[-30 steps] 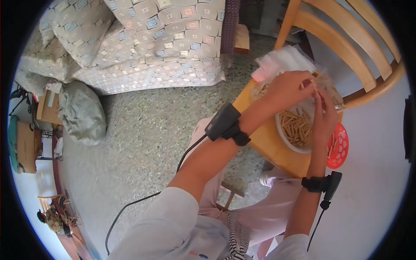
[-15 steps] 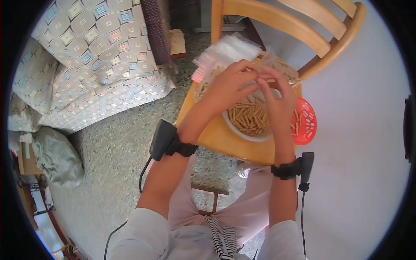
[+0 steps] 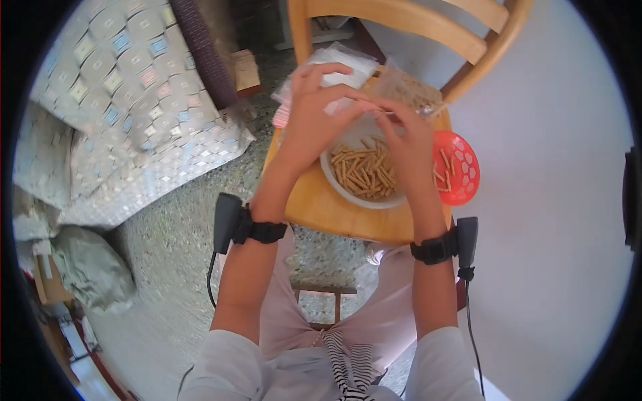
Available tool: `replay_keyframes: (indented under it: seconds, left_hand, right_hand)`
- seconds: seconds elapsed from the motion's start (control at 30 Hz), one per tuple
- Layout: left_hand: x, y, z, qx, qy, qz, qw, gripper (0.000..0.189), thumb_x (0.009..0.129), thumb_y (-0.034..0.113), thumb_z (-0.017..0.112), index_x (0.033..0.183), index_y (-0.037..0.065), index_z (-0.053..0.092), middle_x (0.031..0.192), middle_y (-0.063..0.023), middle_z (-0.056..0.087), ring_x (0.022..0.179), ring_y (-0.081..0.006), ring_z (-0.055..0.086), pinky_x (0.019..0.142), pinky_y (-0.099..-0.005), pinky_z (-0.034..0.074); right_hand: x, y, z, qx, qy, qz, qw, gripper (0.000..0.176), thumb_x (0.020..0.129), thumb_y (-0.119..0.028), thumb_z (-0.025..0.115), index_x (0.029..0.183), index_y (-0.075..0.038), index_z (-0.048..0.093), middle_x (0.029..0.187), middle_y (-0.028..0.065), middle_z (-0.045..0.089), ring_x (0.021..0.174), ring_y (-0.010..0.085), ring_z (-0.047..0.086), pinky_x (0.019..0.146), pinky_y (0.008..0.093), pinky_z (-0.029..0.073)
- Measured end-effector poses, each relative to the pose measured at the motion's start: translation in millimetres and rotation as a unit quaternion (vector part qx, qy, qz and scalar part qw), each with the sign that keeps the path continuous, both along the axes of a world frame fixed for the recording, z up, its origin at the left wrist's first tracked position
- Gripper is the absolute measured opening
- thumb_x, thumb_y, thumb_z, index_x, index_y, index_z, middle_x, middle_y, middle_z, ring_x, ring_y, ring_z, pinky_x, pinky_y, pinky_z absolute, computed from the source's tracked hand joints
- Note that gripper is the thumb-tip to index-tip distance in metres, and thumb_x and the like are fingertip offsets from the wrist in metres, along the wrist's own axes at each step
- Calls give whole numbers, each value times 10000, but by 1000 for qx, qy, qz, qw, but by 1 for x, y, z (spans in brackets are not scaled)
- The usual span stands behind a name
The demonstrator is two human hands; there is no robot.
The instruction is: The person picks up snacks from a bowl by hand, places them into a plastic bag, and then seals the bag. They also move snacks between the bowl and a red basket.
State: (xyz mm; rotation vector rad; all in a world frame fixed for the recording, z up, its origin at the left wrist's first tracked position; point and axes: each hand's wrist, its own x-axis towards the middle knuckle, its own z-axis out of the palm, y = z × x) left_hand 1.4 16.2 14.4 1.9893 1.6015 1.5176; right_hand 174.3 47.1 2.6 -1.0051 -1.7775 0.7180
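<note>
A white bowl (image 3: 343, 194) full of short brown sticks (image 3: 364, 168) stands on the wooden chair seat. Above its far side my left hand (image 3: 319, 117) and my right hand (image 3: 409, 142) meet at the fingertips. The left thumb and index finger pinch together, with the other fingers raised and apart. My right thumb and fingers are closed as well. Something thin seems to lie between the two pinches, too small to name. Right of the bowl is a red perforated plastic basket (image 3: 463, 160) holding several similar sticks.
Behind the hands, clear plastic bags (image 3: 351, 63) lie on the seat, and another bag (image 3: 409, 90) holds light brown pieces. The wooden chair (image 3: 394, 20) has its backrest at the far side. A patterned sofa (image 3: 127, 107) stands left, a white wall (image 3: 542, 167) right.
The view has shifted, so chair and bowl sit further left and higher. My left hand has spread its rear fingers, and the hands have drawn slightly apart while their fingertips stay close.
</note>
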Motion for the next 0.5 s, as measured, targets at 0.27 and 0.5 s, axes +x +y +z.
replay_keyframes:
  seconds: [0.27,0.5]
  left_hand:
    - [1,4,-6,21,37,25,999,112,758,196,807,857,151,778,1237,-1,604,1251,-289,382,1041,-410,362]
    - [-5,8,-12,26,78,-3,997,158,766,188,793,911,126,779,1207,-21,632,1205,-279,473,1038,-407,394]
  right_hand:
    - [1,-1,0,1,-83,50,995,210,881,-192,707,1034,-50,727,985,141,705,803,277,676,725,367,522]
    - [1,1,9,-19,-3,16,1000,212,877,-190,719,1049,-66,732,957,110,700,755,243,677,696,341,524]
